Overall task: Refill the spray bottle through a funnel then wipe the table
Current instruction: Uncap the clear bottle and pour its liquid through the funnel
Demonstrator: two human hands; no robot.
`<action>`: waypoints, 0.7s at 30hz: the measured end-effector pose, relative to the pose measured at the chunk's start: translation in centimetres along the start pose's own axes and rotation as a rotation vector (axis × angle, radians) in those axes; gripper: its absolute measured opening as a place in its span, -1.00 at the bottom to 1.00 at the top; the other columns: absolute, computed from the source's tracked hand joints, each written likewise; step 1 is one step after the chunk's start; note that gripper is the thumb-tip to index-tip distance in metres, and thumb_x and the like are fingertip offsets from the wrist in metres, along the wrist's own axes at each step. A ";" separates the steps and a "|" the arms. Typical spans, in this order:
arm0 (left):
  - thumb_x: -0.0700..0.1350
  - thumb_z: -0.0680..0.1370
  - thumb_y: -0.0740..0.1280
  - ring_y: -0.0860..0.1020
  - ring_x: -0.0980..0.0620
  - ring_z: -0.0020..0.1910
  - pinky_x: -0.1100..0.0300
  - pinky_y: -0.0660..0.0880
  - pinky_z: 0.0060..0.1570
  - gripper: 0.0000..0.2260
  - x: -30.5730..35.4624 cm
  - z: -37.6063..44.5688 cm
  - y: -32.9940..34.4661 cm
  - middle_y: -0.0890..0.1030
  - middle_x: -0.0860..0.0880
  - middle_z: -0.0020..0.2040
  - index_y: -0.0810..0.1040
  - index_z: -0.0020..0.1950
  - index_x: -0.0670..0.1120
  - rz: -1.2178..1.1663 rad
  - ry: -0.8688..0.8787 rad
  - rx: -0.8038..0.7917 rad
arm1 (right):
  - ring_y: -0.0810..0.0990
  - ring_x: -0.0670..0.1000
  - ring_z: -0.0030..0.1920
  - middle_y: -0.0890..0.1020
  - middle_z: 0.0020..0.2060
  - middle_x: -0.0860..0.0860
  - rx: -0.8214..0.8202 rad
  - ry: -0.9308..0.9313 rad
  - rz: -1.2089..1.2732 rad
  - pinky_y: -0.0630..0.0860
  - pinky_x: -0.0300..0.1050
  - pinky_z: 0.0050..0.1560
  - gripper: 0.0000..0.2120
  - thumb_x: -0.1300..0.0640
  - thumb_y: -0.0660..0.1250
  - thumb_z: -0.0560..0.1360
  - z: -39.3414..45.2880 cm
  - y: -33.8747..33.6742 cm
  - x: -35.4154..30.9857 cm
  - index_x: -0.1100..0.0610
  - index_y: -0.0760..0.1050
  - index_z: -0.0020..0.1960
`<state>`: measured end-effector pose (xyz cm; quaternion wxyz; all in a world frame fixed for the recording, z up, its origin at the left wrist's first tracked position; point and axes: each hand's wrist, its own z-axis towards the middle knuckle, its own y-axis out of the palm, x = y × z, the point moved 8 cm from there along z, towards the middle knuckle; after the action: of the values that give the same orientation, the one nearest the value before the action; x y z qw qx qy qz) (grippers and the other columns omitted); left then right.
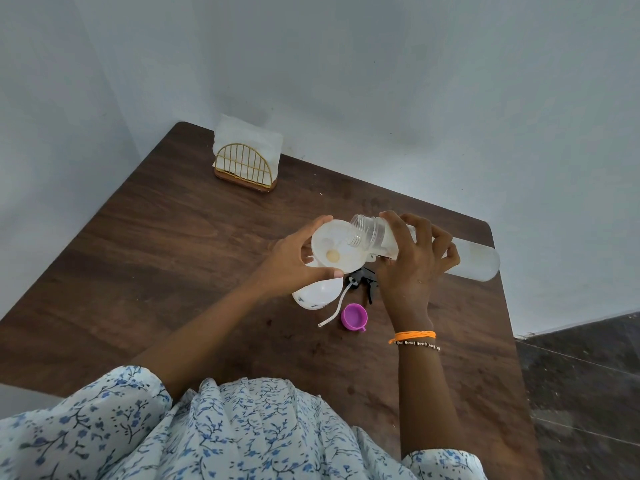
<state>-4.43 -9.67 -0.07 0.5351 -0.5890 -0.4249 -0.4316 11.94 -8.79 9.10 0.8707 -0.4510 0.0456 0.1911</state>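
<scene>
Sleeves: your floral sleeves (104, 427) sit nearest the lens, forearms reaching out over the tabletop (173, 237).
Napkin holder: a gold wire napkin holder (244, 166) with white napkins stands at the far left corner, well apart from the work.
Left hand: your left hand (294, 261) pinches the funnel (337, 245) by its rim, thumb near, fingers far; grip clamped on the rim.
Spray bottle: the white spray bottle (317, 294) stands directly under the funnel. Light and top-heavy, I judge, so steady it low.
Spray head: the black spray head (363, 282) and its dip tube lie just beside the bottle.
Cap: a purple cap (354, 317) rests open side up, nearer you.
Right hand: your right hand (415, 258) wraps the clear water bottle (433, 249), tipped mouth-first into the funnel; grip clamped round its body.
Handling: thin plastic likely flexes and slips when wet; hold mid-body, don't squeeze.
</scene>
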 end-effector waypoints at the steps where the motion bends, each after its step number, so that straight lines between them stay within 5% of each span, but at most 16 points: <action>1: 0.02 0.30 0.54 0.45 0.08 0.27 0.21 0.45 0.20 -0.21 0.0 0.0 0.0 0.43 0.05 0.36 0.22 0.43 0.20 -0.007 0.000 -0.002 | 0.26 0.07 0.17 0.55 0.11 0.05 -0.002 0.001 0.003 0.23 0.17 0.10 -0.41 0.34 0.46 0.17 0.0 0.0 0.0 -0.01 0.53 0.16; 21: 0.00 0.32 0.54 0.43 0.13 0.22 0.34 0.40 0.08 -0.22 0.3 -0.1 -0.1 0.42 0.08 0.36 0.22 0.43 0.17 0.015 0.012 0.011 | 0.27 0.06 0.17 0.55 0.11 0.02 0.010 -0.005 -0.029 0.11 0.00 0.10 -0.39 0.33 0.45 0.15 -0.2 -0.3 0.2 -0.03 0.53 0.16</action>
<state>-4.45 -9.80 0.25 0.5439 -0.5866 -0.4196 -0.4290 12.28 -9.02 9.16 0.8756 -0.4469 0.0379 0.1795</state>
